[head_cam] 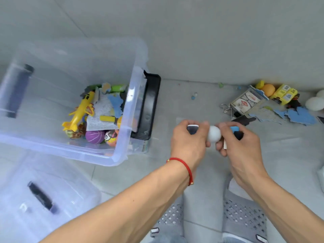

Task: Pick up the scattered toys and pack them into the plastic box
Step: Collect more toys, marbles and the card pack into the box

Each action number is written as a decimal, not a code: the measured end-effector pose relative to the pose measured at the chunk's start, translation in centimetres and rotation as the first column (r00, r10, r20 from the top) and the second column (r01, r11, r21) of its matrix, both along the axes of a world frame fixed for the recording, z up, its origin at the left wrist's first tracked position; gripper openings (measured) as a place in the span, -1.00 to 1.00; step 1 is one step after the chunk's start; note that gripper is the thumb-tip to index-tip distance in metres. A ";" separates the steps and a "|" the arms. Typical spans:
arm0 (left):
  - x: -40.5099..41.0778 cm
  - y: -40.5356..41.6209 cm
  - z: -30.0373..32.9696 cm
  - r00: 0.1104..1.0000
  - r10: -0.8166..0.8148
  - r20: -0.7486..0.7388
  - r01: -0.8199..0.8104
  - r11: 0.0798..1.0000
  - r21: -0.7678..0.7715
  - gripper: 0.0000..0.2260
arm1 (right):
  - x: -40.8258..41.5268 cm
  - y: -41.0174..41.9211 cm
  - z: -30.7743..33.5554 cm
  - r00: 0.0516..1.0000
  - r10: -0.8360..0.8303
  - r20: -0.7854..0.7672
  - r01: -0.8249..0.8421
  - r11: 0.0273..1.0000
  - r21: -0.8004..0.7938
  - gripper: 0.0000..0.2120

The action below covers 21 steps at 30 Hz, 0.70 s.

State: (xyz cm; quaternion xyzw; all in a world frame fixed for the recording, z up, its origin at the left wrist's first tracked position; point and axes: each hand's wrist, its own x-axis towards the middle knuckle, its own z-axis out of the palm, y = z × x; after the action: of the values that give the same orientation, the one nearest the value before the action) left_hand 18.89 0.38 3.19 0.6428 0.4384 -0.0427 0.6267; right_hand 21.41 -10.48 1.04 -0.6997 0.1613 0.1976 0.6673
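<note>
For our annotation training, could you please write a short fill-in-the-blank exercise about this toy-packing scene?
1. The white ball is held between the left hand and the ____ hand.
2. The yellow toy plane lies inside the clear plastic ____.
3. The left wrist wears a ____ string bracelet.
4. The orange ball lies on the ____, outside the plastic box.

Missing words: right; box; red; floor

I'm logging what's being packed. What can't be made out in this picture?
- Head view: small items in the left hand and right hand, hidden by fingers; only the white ball is clear.
- White balls cut off by the right edge.
- Box contents blurred by its wall.
</note>
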 end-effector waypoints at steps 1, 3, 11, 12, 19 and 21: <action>-0.3 0.7 2.5 0.998 0.030 0.064 -0.032 0.999 0.026 -0.82 | 0.5 1.2 2.5 0.999 0.027 0.028 -0.029 0.998 0.057 -0.87; -1.0 3.4 7.4 0.975 0.093 0.204 -0.109 0.991 0.071 -0.82 | 1.4 4.1 7.2 0.984 0.134 0.113 -0.152 0.974 0.167 -0.87; -3.6 18.8 15.3 0.848 0.457 0.267 -0.484 0.874 0.040 -0.93 | 3.2 19.2 15.4 0.756 0.599 -0.264 -0.306 0.680 0.666 -0.68; -3.9 20.6 15.2 0.827 0.520 0.213 -0.533 0.846 0.007 -0.88 | 3.5 20.5 15.4 0.704 0.630 -0.329 -0.258 0.657 0.708 -0.59; -3.4 24.5 14.4 0.900 0.435 -0.031 -0.430 0.897 0.098 -0.69 | 3.7 21.9 12.8 0.673 0.676 -0.301 -0.372 0.661 0.652 -0.48; -2.1 23.3 14.0 0.937 0.348 0.041 -0.348 0.911 0.223 -0.79 | 3.2 21.2 12.1 0.697 0.674 -0.245 -0.452 0.678 0.579 -0.57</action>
State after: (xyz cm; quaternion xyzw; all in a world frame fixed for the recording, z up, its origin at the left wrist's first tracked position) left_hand 16.78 23.68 17.19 0.6218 0.5477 0.1199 0.5469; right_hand 24.60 10.75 13.11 -0.4638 0.0233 0.5848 0.6651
